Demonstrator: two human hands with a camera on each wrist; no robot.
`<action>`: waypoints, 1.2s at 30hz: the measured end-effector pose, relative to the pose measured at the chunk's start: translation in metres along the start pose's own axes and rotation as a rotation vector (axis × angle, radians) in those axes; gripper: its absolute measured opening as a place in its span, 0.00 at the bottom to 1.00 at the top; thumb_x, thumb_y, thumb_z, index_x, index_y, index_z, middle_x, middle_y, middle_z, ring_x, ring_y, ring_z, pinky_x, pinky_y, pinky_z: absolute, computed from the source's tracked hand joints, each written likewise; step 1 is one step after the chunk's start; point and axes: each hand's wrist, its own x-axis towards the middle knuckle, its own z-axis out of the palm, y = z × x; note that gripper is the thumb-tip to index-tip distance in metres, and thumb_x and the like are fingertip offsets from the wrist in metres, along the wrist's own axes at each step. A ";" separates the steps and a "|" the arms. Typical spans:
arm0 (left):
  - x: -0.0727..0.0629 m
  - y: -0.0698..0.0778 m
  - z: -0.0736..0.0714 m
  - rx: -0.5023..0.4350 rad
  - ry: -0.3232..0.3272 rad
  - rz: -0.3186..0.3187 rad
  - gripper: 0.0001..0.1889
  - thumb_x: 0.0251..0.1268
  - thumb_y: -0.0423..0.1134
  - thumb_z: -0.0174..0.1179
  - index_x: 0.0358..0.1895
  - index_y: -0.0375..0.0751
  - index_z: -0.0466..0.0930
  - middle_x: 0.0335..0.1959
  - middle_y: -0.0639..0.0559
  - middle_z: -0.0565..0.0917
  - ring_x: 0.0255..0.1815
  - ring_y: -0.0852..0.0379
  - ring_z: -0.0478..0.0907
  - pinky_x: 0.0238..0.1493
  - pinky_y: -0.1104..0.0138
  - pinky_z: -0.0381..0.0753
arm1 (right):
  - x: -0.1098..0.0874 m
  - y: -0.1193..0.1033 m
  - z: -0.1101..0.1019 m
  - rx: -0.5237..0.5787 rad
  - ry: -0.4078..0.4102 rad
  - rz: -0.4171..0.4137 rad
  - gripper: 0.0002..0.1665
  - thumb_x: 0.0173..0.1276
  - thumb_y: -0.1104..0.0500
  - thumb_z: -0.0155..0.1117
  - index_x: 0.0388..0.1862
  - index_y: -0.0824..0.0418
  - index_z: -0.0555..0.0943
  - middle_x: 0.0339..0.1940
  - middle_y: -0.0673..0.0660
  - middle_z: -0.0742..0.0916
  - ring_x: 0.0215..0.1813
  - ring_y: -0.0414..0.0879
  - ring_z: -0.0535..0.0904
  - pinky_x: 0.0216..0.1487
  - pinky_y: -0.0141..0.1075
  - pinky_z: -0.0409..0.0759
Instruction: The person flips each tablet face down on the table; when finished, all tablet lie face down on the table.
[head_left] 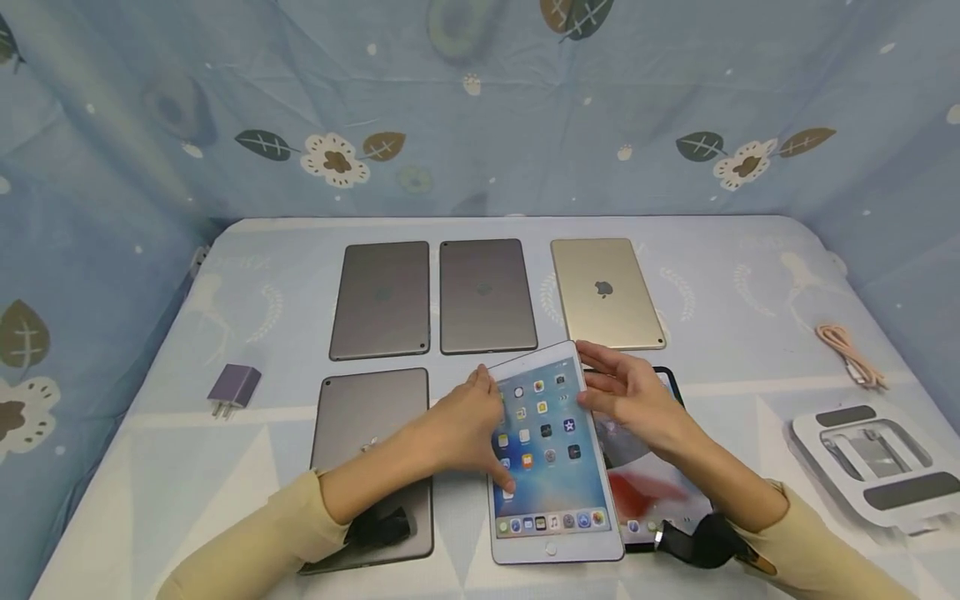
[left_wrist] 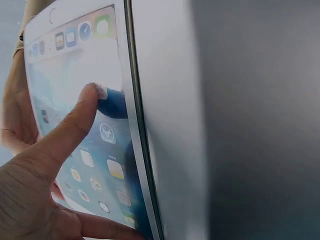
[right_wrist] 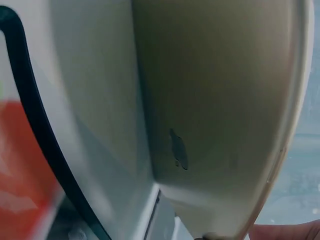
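Both hands hold a white-framed tablet [head_left: 551, 467] whose lit screen shows app icons. In the right wrist view its gold back [right_wrist: 215, 110] stands tilted up from the table. My left hand [head_left: 461, 425] grips the left edge; the thumb [left_wrist: 75, 120] lies on the screen near the lower icons. At the upper right edge is my right hand [head_left: 637, 400], thumb at the side and fingers partly hidden behind the tablet. Under the right forearm, a black-framed tablet [head_left: 660, 492] with a lit screen lies partly covered. Beneath the left forearm is a grey tablet [head_left: 367, 400], face down.
Two dark grey tablets [head_left: 380, 300] [head_left: 487, 296] and a gold tablet [head_left: 607, 292] lie face down along the back. A purple charger plug [head_left: 235, 387] sits at the left. On the right are a coiled cable [head_left: 851, 356] and a white-grey folding stand [head_left: 877, 462].
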 end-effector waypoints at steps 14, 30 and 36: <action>0.019 0.012 -0.003 -0.039 -0.021 0.039 0.67 0.30 0.67 0.75 0.67 0.16 0.57 0.70 0.21 0.56 0.72 0.32 0.58 0.70 0.55 0.64 | -0.004 -0.019 -0.014 -0.005 -0.043 -0.049 0.41 0.68 0.69 0.55 0.75 0.75 0.48 0.75 0.72 0.60 0.66 0.68 0.69 0.47 0.36 0.84; -0.004 0.014 -0.033 -0.542 0.014 0.081 0.59 0.42 0.59 0.74 0.76 0.42 0.50 0.76 0.48 0.56 0.70 0.53 0.67 0.68 0.55 0.69 | -0.004 -0.027 0.003 0.049 -0.152 -0.124 0.39 0.74 0.62 0.50 0.76 0.73 0.45 0.78 0.69 0.53 0.73 0.65 0.58 0.59 0.32 0.76; -0.010 0.016 -0.035 -0.610 0.037 0.092 0.58 0.43 0.57 0.75 0.76 0.43 0.49 0.77 0.50 0.55 0.75 0.53 0.59 0.71 0.53 0.65 | -0.006 -0.031 0.007 0.083 -0.199 -0.114 0.41 0.75 0.59 0.49 0.77 0.70 0.43 0.79 0.66 0.50 0.77 0.63 0.48 0.69 0.43 0.62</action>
